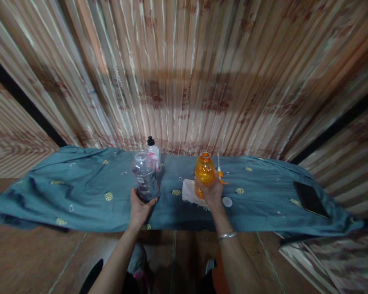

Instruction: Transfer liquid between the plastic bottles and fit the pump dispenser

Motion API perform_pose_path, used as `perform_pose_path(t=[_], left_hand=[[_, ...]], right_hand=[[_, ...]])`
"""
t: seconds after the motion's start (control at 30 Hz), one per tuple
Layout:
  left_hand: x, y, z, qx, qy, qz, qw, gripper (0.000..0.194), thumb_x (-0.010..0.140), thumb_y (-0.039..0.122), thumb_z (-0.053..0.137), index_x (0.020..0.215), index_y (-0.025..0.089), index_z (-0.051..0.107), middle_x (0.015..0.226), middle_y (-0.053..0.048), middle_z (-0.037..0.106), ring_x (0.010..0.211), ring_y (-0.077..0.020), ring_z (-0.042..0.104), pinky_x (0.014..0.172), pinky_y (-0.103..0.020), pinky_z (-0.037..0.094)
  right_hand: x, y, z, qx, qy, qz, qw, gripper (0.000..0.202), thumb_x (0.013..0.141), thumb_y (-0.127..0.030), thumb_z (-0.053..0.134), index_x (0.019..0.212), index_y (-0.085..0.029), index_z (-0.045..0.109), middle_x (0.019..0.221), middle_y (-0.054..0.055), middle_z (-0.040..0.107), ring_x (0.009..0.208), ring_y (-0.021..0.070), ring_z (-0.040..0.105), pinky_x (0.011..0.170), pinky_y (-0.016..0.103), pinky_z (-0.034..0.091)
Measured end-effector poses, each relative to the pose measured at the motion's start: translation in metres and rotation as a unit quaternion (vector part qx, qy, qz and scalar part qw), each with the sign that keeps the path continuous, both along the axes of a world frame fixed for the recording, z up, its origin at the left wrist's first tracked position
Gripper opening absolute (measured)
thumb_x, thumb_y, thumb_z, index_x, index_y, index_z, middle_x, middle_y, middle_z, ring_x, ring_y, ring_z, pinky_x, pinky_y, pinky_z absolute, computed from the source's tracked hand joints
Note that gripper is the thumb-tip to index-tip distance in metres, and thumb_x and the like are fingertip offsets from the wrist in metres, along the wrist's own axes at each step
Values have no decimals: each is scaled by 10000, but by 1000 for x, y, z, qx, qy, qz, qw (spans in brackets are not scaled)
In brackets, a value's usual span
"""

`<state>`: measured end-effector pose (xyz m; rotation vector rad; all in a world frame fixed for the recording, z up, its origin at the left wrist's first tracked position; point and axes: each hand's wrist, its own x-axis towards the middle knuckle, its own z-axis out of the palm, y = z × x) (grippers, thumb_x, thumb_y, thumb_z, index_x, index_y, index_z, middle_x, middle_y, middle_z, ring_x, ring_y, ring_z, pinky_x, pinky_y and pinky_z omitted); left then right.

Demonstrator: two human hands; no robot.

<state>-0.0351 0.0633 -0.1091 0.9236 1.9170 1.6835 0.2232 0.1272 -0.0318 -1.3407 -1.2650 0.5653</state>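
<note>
My left hand (142, 207) is wrapped round the lower part of a clear plastic bottle (144, 175), which stands uncapped on the cloth. A closed grip of my right hand (211, 188) holds an orange see-through bottle (205, 167) with an open neck; its base is at a small white cloth (188, 191). Just right of that hand lies an orange cap piece with a clear straw or tube (220, 171). A round white lid (227, 201) is beside my right wrist. Behind the clear bottle stands a squeeze bottle (153, 153) with a black top and a pink label.
A teal cloth with yellow pineapple prints (88, 196) covers the long, narrow table. A dark phone-like slab (310, 199) lies toward its right end. Striped, patterned curtains (184, 81) hang behind, with dark poles at both sides. My feet are on the tiled floor below.
</note>
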Motion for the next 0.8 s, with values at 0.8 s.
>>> perform_pose_path(t=[0.8], left_hand=[[145,35,43,77,23,-264,961,888,706,326,776,1491,201,382,1577,-183,455,1482,-357,418,1232,-569,304]], right_hand=[[-5,-11,-10,67,-163,-22,984,724,794,-599,716,1332,-150,535,1530,206,476,1461,366,412,1175,565,394]])
